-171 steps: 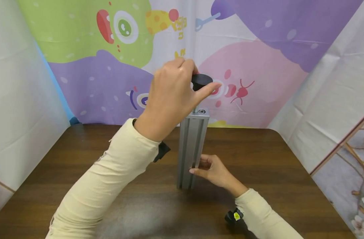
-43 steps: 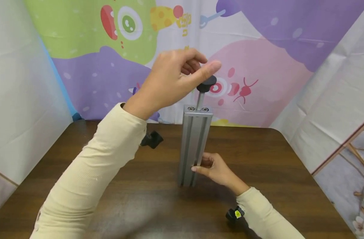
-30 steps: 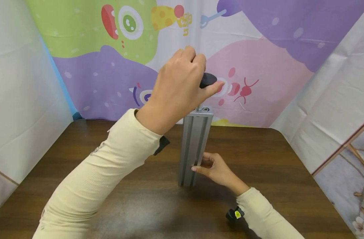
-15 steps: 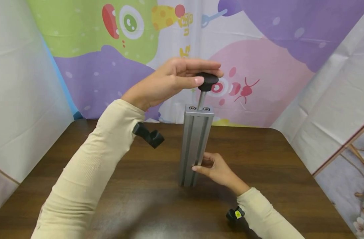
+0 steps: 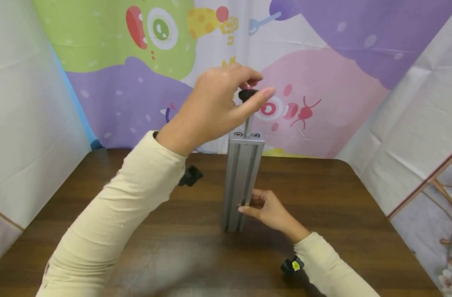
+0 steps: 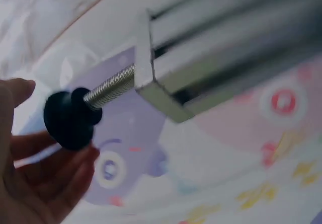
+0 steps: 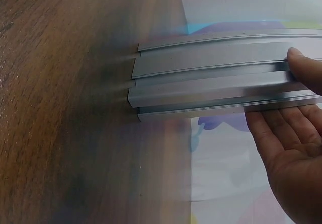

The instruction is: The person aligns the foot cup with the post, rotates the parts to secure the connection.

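Observation:
Upright on the wooden table (image 5: 166,247) stands a grey slotted aluminium profile (image 5: 241,177) with an end plate (image 5: 247,140) on top. A black levelling foot (image 5: 246,95) rises from that plate on a threaded stem (image 6: 111,86). My left hand (image 5: 218,103) is loosely around the foot, thumb in front and fingers behind it. In the left wrist view the thumb (image 6: 20,92) is apart from the black disc, and the fingertips lie close against its far side. Low on the profile, my right hand (image 5: 269,211) grips its right side between thumb and fingers.
A cartoon-printed cloth (image 5: 304,70) hangs behind the table, with pale cloth walls (image 5: 22,103) to either side. Black camera mounts (image 5: 191,175) stick out from both wrists.
My left hand has shifted from lying flat across the foot, to gripping round it, to a loosened pose at it, turning at the wrist between. The right hand keeps its grip.

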`<state>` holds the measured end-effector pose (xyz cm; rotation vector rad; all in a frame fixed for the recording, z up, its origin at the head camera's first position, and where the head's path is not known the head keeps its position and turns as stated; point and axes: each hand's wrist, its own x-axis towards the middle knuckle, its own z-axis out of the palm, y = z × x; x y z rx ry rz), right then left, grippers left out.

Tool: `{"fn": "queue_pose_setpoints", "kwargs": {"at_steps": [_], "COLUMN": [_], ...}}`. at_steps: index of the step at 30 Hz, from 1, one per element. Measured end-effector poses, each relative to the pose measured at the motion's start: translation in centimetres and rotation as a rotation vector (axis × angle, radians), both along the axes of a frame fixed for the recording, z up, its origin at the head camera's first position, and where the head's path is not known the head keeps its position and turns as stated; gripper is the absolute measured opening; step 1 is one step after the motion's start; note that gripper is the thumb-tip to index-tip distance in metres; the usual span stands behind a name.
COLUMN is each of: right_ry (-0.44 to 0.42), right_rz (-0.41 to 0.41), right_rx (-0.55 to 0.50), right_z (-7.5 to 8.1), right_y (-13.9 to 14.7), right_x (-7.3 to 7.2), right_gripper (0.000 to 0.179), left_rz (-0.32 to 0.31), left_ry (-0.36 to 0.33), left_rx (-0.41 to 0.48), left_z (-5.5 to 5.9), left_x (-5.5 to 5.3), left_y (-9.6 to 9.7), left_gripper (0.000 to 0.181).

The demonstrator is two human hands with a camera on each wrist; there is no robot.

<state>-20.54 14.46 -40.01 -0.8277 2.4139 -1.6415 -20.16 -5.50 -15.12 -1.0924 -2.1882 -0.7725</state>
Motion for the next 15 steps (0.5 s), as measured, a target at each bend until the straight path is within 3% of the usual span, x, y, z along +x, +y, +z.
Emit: {"fn": "queue_pose_setpoints", "kwargs": {"at_steps": [1,3,5,7,10,12,15], "right_ry": [0.003,0.007,0.013,0.014,0.015,0.012,0.012], "right_rz": [0.001,0.003,0.005,0.006,0.005,0.006,0.012], "right_rx": [-0.002,-0.005,-0.004,-0.005,-0.006,-0.009,-0.014], "right_z": [0.0,0.0,0.0,0.0,0.0,0.0,0.1], "right_y": [0.0,0.1,0.1,0.1,0.0,0.0,0.0], "right_x": [0.0,-0.1,-0.2,-0.2,-0.2,-0.1,0.0], "right_gripper": [0.027,0.027,0.027,0.027,0.027,0.028,0.029], "left_rz": [0.105,0.261,0.37,0.428,0.421,0.349,0.181], "left_ry": [0.116,0.259,0.306,0.305,0.254,0.194,0.074], "left_rx": [-0.041,-0.101,-0.152,-0.178,-0.168,-0.127,-0.056], "left_z": [0.0,0.0,0.0,0.0,-0.1,-0.1,0.2], "left_x": [0.4,1.0,1.4,1.5,1.5,1.3,1.0], "left_y": [0.3,0.9,1.3,1.5,1.5,1.2,0.7], "left_gripper": [0.041,0.051,0.057,0.059,0.053,0.046,0.033]}}
